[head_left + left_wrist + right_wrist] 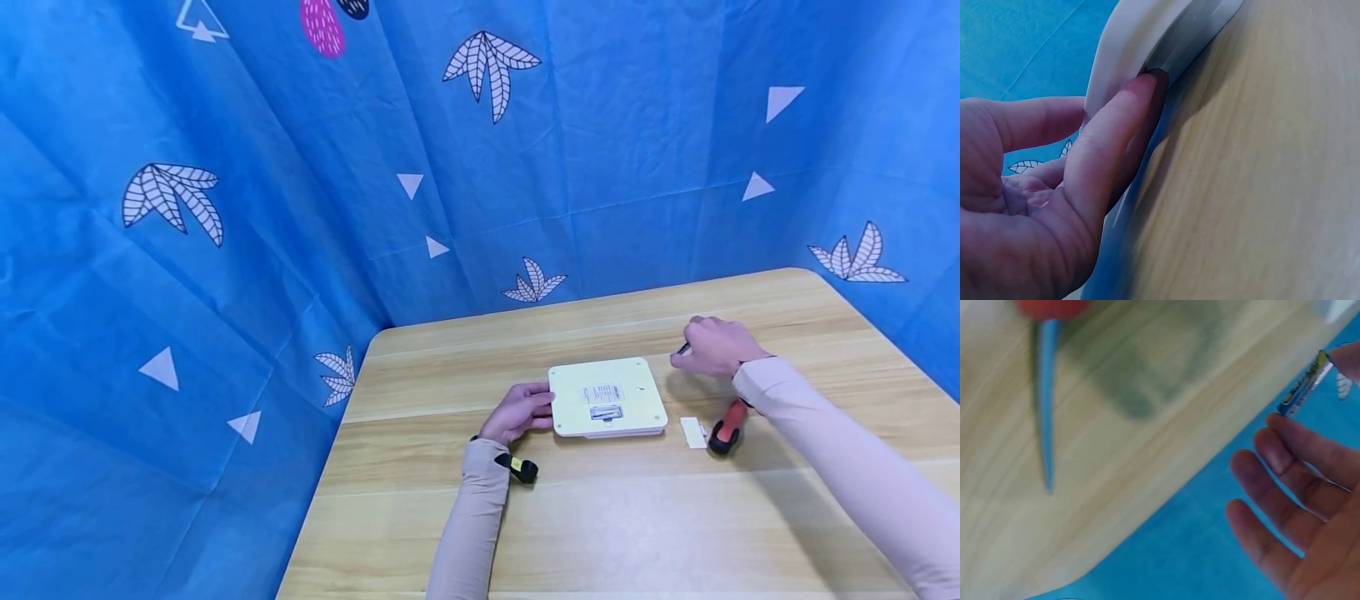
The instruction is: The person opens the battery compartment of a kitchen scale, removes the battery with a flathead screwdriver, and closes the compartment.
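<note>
A flat white device (637, 379) with rounded corners lies with its labelled face up, its small battery compartment (606, 412) uncovered. My left hand (519, 412) grips the device's left edge, fingers and thumb on either side of the rim in the left wrist view. Right of the device and above the table, my right hand (716, 346) pinches a small cylindrical battery (1305, 384) by its ends between thumb and index finger. The other fingers are loosely bent, apart from the battery. Close to the device lies a small white battery cover (693, 432).
A screwdriver (727, 427) with a red and black handle lies beneath the right forearm, its shaft (1047, 406) showing in the right wrist view. Blue patterned curtains (637, 167) hang behind and beside the wooden table (600, 517).
</note>
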Tool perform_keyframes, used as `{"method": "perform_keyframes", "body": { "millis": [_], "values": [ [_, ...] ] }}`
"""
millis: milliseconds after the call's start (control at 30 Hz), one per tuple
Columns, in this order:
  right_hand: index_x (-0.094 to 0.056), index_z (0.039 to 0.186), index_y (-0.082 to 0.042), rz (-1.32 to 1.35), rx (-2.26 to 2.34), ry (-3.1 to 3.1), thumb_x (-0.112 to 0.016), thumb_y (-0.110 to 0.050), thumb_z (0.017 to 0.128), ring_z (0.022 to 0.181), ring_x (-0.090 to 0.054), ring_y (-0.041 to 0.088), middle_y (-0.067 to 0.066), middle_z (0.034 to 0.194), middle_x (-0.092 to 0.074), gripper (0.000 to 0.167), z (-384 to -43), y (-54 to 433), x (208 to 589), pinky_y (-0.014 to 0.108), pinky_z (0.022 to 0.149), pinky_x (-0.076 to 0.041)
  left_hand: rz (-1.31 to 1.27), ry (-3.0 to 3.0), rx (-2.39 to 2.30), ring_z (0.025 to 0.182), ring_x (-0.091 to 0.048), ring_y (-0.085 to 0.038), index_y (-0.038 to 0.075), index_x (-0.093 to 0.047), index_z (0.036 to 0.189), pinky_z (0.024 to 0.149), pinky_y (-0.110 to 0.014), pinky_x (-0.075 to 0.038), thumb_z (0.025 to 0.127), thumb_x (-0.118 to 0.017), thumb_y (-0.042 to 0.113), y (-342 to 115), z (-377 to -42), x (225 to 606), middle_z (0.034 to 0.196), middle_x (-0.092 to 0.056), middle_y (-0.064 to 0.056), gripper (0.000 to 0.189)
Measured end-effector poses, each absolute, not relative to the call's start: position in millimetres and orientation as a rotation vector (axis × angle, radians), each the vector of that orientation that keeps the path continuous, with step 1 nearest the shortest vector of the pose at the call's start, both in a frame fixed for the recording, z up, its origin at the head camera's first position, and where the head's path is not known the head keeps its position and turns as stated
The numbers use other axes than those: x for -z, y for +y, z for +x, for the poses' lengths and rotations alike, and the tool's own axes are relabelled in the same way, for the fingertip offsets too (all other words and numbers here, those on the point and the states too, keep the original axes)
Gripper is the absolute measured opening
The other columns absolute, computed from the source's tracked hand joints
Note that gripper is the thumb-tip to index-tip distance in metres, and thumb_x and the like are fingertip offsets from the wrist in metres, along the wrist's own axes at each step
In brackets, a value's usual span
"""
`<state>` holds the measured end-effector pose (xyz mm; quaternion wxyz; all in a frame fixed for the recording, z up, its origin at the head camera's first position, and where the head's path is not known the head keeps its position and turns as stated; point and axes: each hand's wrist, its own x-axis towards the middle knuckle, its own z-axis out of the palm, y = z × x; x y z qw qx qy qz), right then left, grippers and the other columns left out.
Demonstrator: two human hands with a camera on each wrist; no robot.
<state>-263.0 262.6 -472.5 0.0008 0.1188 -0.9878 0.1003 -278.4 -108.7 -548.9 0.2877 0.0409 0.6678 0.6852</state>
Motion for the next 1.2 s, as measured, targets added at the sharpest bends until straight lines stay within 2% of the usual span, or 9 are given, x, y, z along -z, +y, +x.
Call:
{"method": "perform_keyframes", "body": {
  "millis": [367,767,967,1200],
  "values": [
    [-0.048,0.066,-0.015,0.37,-0.253,-3.111,-0.068,-0.038,0.089,0.068,-0.047,0.02,0.008,0.083,-0.054,0.038,-268.0,278.4,490.5,0.032,0.052,-0.036,0.099,1.778,-1.834,0.105,-0.075,-0.028,-0.01,-0.048,0.146,0.094,-0.038,-0.064,0.105,-0.055,0.006,-106.4,-274.6,546.4,0.134,-0.066,-0.029,0.045],
    [-0.053,0.069,-0.014,0.38,-0.216,-3.12,-0.07,-0.038,0.09,0.068,-0.05,0.021,0.01,0.084,-0.059,0.037,-271.5,282.1,501.4,0.038,0.053,-0.047,0.103,1.755,-1.844,0.101,-0.075,-0.023,-0.011,-0.05,0.144,0.095,-0.04,-0.064,0.105,-0.055,0.005,-104.8,-271.7,546.2,0.131,-0.067,-0.029,0.042],
    [-0.051,0.067,-0.015,0.378,-0.211,-3.12,-0.069,-0.038,0.089,0.068,-0.05,0.021,0.01,0.084,-0.059,0.037,-273.4,284.5,507.9,0.037,0.052,-0.045,0.104,1.762,-1.84,0.105,-0.075,-0.027,-0.011,-0.049,0.145,0.096,-0.04,-0.063,0.105,-0.055,0.005,-104.5,-271.7,546.0,0.133,-0.066,-0.029,0.043],
    [-0.049,0.066,-0.014,0.377,-0.232,-3.124,-0.068,-0.038,0.09,0.066,-0.048,0.021,0.008,0.08,-0.055,0.038,-272.5,283.4,513.0,0.033,0.051,-0.04,0.089,1.763,-1.836,0.103,-0.075,-0.025,-0.01,-0.049,0.145,0.095,-0.039,-0.064,0.105,-0.055,0.005,-104.8,-272.2,547.2,0.133,-0.066,-0.029,0.043]
  ]
}}
